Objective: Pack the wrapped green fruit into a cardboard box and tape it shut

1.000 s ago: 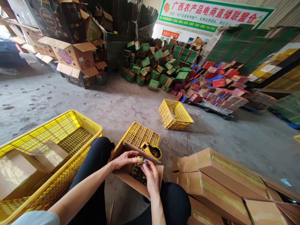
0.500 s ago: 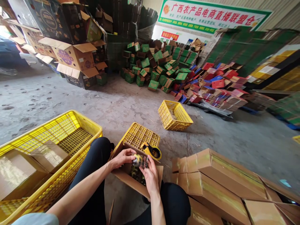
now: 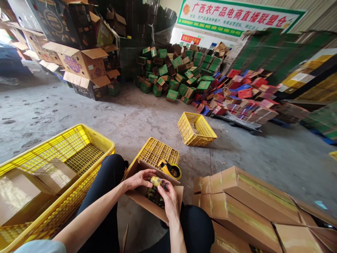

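Both my hands are over an open cardboard box [image 3: 147,202] between my legs. Between my fingers is a small yellow piece with dark patches [image 3: 156,181], with a darker part at its right end. I cannot make out its kind. My left hand [image 3: 141,179] closes on its left side, thumb and fingertips curled in. My right hand [image 3: 168,195] grips the right end. Several dark and yellow-green pieces [image 3: 156,196] lie inside the box, partly hidden by my right hand. Beyond it, a yellow and black tape dispenser [image 3: 171,170] lies on an upturned yellow crate [image 3: 155,151].
At left stands a large yellow crate [image 3: 86,131] with taped cartons inside. Stacked taped cartons [image 3: 252,196] sit close on my right. A smaller yellow crate [image 3: 197,130] stands ahead on the floor. Farther back are heaped green boxes [image 3: 172,95] and red and blue boxes [image 3: 244,93].
The piece has turned in my fingers, and its yellow side now faces up more plainly. My right fingers have curled further in around its end; my left hand has shifted slightly right.
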A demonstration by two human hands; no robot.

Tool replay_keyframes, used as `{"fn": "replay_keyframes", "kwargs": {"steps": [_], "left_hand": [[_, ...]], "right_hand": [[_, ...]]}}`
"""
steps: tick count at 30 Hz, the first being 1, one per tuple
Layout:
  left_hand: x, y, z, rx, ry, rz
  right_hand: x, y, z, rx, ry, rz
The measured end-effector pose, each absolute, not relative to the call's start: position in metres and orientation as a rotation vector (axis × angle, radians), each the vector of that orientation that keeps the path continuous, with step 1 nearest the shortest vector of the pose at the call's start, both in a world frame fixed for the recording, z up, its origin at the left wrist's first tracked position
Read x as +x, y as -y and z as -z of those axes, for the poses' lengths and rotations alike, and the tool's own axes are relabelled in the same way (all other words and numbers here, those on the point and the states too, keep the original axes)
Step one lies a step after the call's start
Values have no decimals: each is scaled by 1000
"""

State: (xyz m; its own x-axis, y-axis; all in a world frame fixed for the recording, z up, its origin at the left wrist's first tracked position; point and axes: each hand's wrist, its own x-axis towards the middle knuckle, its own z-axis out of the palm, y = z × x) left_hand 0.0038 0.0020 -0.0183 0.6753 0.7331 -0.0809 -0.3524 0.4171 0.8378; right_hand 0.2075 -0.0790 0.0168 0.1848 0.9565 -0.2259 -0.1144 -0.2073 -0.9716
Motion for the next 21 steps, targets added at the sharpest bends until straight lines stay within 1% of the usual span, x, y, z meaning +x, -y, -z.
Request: {"fn": "replay_keyframes", "kwargs": {"steps": [7,13,17,21], "left_hand": [[-1,2,13,845,-564,-582],[1,1,8,924,-565,-694],[3,0,7,936,-570,-797],[3,-2,9,920,-563,-822]], "right_hand": [[207,78,-20,-1331,1000,-1178],[212,76,-1,-1349,1071,-1125],[214,75,7,-1297,952,-1200],[211,79,-3,-1195,859,-1328]]}}
